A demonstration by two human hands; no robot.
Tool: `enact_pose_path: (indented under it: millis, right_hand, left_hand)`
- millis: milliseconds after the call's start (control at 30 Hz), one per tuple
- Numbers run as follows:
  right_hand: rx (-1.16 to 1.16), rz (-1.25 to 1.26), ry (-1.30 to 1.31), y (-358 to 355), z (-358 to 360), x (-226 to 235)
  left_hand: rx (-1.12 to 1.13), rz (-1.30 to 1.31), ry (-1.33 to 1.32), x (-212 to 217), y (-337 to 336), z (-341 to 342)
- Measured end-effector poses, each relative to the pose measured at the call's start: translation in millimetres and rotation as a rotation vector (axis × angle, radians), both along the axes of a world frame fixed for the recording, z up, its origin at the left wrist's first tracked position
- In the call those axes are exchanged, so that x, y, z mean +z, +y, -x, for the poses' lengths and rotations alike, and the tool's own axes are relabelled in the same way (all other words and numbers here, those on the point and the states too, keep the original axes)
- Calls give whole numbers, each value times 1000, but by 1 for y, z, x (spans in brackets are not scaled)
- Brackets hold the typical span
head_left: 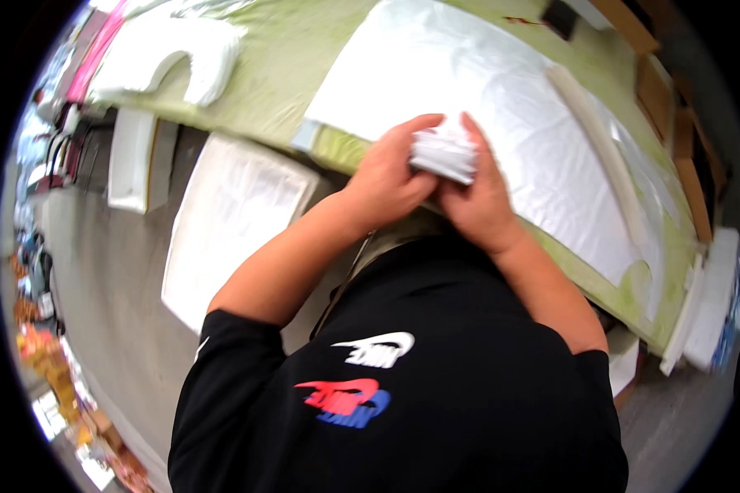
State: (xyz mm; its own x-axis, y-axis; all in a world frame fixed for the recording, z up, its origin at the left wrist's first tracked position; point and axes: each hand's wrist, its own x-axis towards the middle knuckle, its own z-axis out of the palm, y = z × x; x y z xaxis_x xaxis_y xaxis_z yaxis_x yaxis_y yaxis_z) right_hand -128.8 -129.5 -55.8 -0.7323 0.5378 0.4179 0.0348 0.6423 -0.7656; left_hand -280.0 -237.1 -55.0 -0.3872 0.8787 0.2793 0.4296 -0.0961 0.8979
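Left hand (388,177) and right hand (478,204) grip a white bundle (444,154) from opposite sides, probably to hold its layers together, over the near edge of the worktop (279,57). One pale strip (600,144) lies along the sheet (460,62), perhaps weighing it down.

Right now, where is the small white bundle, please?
In the head view, the bundle is above and right of centre, held between the left hand and right hand.

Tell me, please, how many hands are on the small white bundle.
2: the left hand at the left side of the white bundle, the right hand at its right side; some fingers are partly hidden.
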Motion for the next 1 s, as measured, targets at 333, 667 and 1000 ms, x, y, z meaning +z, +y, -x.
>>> enact_pose_path:
  millis: [333,667,1000]
  right_hand:
    - [190,390,71,0,-28,7]
    - [195,422,19,-1,-30,11]
    - [192,437,-33,1,-34,14]
  left_hand:
    - [52,196,-716,41,-170,130]
    - [681,1253,261,-24,-328,180]
    - [650,1500,426,-34,-339,160]
